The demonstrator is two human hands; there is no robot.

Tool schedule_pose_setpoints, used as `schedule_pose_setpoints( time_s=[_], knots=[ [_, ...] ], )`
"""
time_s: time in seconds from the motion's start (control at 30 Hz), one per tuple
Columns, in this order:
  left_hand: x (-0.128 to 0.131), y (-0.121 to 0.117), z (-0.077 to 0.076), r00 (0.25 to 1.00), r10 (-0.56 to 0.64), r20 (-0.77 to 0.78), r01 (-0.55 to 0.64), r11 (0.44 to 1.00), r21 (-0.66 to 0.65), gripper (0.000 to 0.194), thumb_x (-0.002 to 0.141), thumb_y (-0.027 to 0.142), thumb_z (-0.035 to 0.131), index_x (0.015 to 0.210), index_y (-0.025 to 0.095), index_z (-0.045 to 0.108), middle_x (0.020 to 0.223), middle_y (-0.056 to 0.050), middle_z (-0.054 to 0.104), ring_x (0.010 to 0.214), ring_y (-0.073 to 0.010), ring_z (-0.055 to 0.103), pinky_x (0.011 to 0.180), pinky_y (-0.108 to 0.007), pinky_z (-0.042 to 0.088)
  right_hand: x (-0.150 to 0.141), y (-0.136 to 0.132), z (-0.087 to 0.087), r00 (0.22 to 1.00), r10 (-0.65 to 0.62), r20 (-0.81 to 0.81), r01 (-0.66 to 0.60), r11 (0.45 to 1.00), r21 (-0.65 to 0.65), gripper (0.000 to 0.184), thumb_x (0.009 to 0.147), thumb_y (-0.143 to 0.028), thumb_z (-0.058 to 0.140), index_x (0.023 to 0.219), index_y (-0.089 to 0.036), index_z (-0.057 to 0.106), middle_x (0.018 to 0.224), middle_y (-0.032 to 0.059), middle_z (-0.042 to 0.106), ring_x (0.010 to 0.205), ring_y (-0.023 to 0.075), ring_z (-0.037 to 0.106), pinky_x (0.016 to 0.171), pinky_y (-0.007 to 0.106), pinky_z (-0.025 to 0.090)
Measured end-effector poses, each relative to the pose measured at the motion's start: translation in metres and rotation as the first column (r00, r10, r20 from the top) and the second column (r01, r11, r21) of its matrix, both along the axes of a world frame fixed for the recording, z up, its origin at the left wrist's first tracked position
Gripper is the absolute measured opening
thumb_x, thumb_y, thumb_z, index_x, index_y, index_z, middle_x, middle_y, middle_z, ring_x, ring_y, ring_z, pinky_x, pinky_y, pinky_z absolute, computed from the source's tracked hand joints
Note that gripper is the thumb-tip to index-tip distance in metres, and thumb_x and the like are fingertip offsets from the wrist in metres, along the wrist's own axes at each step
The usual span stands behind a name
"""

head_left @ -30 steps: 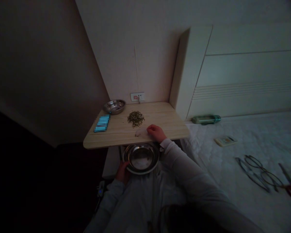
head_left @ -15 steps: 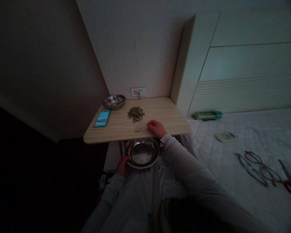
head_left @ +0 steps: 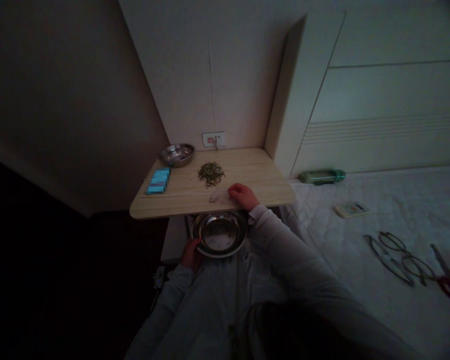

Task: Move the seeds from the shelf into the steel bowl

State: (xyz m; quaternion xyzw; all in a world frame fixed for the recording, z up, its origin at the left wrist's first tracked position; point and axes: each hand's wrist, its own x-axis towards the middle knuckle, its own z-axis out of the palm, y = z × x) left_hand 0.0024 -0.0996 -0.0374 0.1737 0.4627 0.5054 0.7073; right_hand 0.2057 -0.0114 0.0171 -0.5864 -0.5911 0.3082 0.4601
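Steel basin, partly hidden, is clasped by left hand; right hand curls (contents unclear).

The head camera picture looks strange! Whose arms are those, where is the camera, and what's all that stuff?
There's no machine working here, just a person's two bare hands. The camera sits on that person's head, looking forward and down, so you see almost what they see.

The left hand holds the rim of a big metal basin, just below the table's near edge. The right hand rests over the wooden table, fingertips together by something clear and thin. It's too dim to tell what that is.

On the table lie a pile of small dark green bits, a metal bowl and a flat thing with a blurred blue screen.
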Motion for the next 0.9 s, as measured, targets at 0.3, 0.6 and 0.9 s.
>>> schedule_pose_setpoints(
  time_s=[0.3, 0.6, 0.9],
  knots=[
    [-0.0006, 0.003, -0.0006, 1.0, -0.003, -0.01, 0.003, 1.0, 0.021, 0.026, 0.058, 0.015, 0.057, 0.083, 0.018, 0.059, 0.069, -0.001, 0.065, 0.08, -0.0213, 0.06, 0.069, -0.032, 0.046, -0.0002, -0.0032, 0.0035, 1.0, 0.013, -0.022, -0.013, 1.0, -0.01, 0.009, 0.066, -0.021, 0.049, 0.068, -0.016, 0.056, 0.055, -0.0035, 0.057, 0.055, 0.009, 0.051, 0.058, 0.021, 0.039],
    [-0.0011, 0.0017, -0.0025, 1.0, -0.011, -0.019, 0.011, 1.0, -0.015, 0.009, 0.059, 0.016, 0.056, 0.068, 0.017, 0.057, 0.072, -0.003, 0.066, 0.087, -0.0222, 0.059, 0.073, -0.034, 0.046, 0.0012, -0.0013, 0.0017, 0.999, 0.04, -0.034, -0.04, 0.999, -0.006, 0.009, 0.066, -0.02, 0.048, 0.067, -0.016, 0.056, 0.055, -0.0036, 0.057, 0.055, 0.0089, 0.051, 0.059, 0.021, 0.039],
    [-0.0023, 0.002, -0.0023, 1.0, -0.015, -0.009, 0.015, 1.0, -0.004, 0.011, 0.059, 0.015, 0.057, 0.07, 0.017, 0.057, 0.075, -0.002, 0.066, 0.088, -0.0216, 0.059, 0.073, -0.032, 0.046, 0.0026, -0.0003, 0.0006, 0.996, 0.065, -0.069, -0.064, 0.998, 0.006, 0.009, 0.065, -0.021, 0.049, 0.066, -0.016, 0.057, 0.053, -0.0035, 0.057, 0.055, 0.0094, 0.052, 0.058, 0.021, 0.039]
  ],
)
